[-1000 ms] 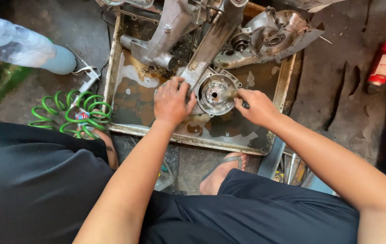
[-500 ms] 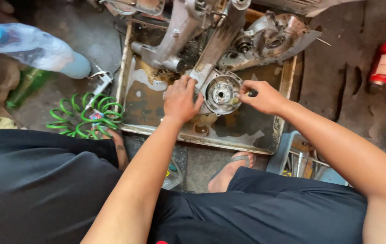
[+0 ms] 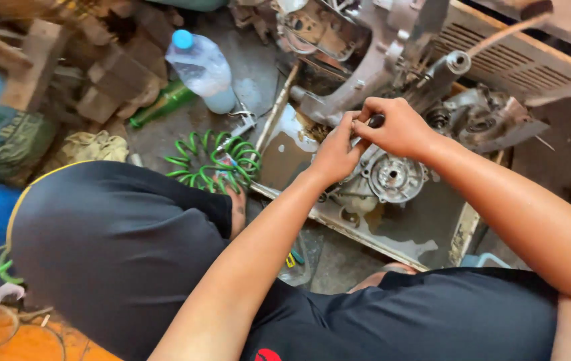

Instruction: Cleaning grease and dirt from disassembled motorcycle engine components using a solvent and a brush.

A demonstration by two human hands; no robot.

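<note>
Lying at the far left are rough wooden blocks (image 3: 108, 80) and a crumpled, dirty rag (image 3: 95, 146) on a stained concrete floor (image 3: 258, 63). Next to them a clear plastic bottle (image 3: 202, 70) with a blue cap rests on its side, a green glass bottle (image 3: 165, 103) half under it. A springy green coiled hose (image 3: 215, 160) sits just beside the rim of a shallow rectangular metal tray (image 3: 462, 230), its bottom wet with grey, oily film. Inside the tray lies a cast-metal engine case (image 3: 365, 73), dull silver and grimy, with a round toothed hub (image 3: 392, 177) at its lower end. The left hand (image 3: 335, 154) is above the hub, fingers pinched together near the case's arm; what they pinch is hidden. The right hand (image 3: 399, 127) touches the left, its fingers closed around a small dark part (image 3: 377, 121), too small to identify. A second ribbed engine casting (image 3: 482, 120) lies further right, partly over the tray's edge. Behind it runs a slatted metal panel (image 3: 512, 60). Black clothing (image 3: 118, 247) fills the lower view, above a bare foot (image 3: 392, 271) on the floor.
</note>
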